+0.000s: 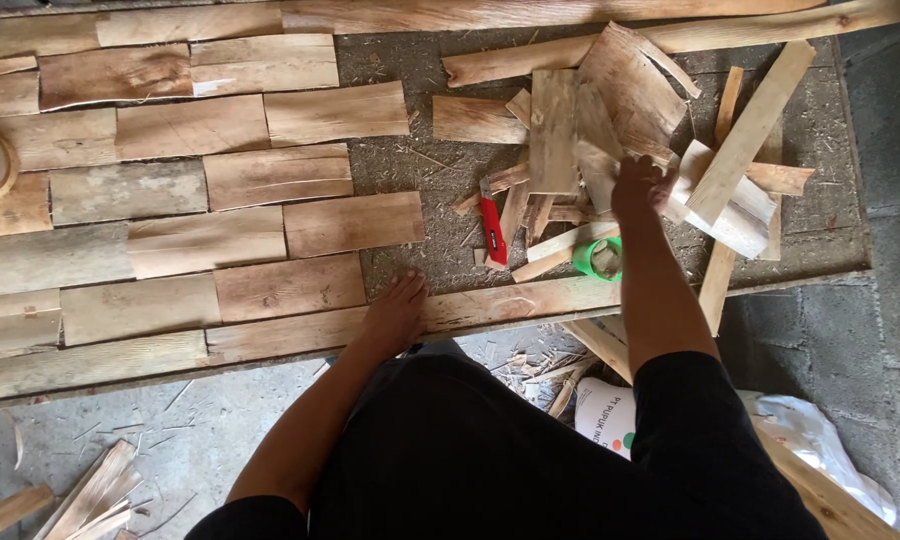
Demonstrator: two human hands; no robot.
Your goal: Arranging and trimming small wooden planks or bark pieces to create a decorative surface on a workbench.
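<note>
Wooden slabs (205,215) already cover the left half of your surface (420,170), laid edge to edge in staggered rows like brickwork, and they run from the far edge down to the near one. The right half is still bare, gritty board strewn with sawdust, so by the look of it the laid part stops about midway and the rest is left to fill.

Your left hand (395,312) rests flat, fingers spread, on the long strip (490,308) along the near edge, just beside the last laid slab; its grip holds nothing. Your right hand (638,187) reaches into the loose pile of offcuts (610,110) at the right, with its fingers curled down among the pieces. Whether that grip has closed on a piece you cannot tell from here, since the back of the hand hides the fingertips.

Near that hand lie a red utility knife (492,225) and a green tape roll (600,258), both untouched, with pale cut blocks (735,210) stacked just to the right.
</note>
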